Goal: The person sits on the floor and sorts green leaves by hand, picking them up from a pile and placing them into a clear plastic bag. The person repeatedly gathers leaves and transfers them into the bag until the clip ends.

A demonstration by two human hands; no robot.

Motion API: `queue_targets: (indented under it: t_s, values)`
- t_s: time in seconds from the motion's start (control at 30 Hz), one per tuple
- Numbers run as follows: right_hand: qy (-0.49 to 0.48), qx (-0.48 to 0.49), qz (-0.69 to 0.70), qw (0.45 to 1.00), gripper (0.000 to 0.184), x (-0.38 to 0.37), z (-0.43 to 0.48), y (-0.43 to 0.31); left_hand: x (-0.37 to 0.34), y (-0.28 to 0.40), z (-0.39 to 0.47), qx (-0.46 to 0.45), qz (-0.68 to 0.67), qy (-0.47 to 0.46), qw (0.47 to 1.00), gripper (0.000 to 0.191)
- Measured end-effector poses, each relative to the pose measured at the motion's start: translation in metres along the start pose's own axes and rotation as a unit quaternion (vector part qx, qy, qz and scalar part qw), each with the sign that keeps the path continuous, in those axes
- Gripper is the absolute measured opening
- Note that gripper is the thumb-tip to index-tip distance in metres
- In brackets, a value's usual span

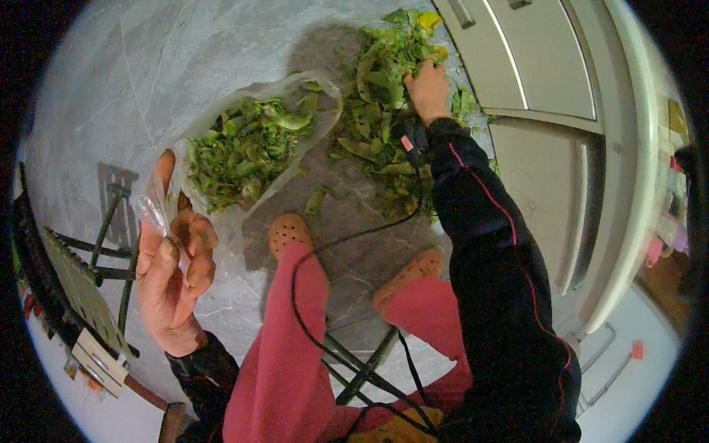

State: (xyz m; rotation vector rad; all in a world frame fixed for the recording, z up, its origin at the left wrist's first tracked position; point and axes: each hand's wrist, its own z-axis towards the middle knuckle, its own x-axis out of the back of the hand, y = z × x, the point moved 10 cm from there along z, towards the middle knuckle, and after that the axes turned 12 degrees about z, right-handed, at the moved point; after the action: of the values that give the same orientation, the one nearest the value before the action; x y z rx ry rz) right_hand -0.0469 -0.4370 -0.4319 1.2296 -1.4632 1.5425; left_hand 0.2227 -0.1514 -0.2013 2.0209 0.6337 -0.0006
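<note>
My left hand (180, 266), raised at the left, pinches the gathered edge of a clear plastic bag (327, 102). The bag lies on its side on the floor with green leaves and flat pods (243, 149) in it. My right hand (431, 88) reaches to a loose pile of green leaves, stems and flat pods (382, 72) at the upper right. Its fingers are partly hidden among the leaves, so any grip there cannot be made out. Yellow leaves (429, 22) lie at the pile's top edge.
Light cabinets (532, 55) border the pile on the right. A black cable (354, 232) runs from my right sleeve across my legs. My feet in orange clogs (291, 232) stand below the greens. A dark folding stool frame (113, 238) is at the left.
</note>
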Motion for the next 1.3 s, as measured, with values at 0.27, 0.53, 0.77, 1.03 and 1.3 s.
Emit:
queue_targets:
  t_s: [0.27,0.53,0.77,1.03,1.3]
  values:
    - [-0.064,-0.133,0.411,0.900,0.050,0.004,-0.047,0.046,-0.008,0.001,0.002,-0.037,0.012,-0.028,0.999,0.073]
    - [-0.117,-0.271,0.626,0.722,0.050,0.070,-0.112,-0.005,-0.007,0.003,-0.003,-0.023,-0.022,-0.038,0.999,0.067]
    - [-0.189,-0.218,0.737,0.611,0.054,0.086,-0.133,-0.098,-0.010,-0.001,-0.002,-0.044,-0.047,-0.100,0.993,0.063]
    - [-0.476,-0.138,0.635,0.592,0.065,-0.021,-0.178,-0.262,-0.018,-0.011,-0.011,-0.004,-0.006,-0.104,0.995,0.070]
    - [-0.250,0.052,0.606,0.754,0.032,0.013,-0.122,-0.154,-0.002,-0.005,-0.005,-0.023,-0.033,-0.063,0.997,0.075]
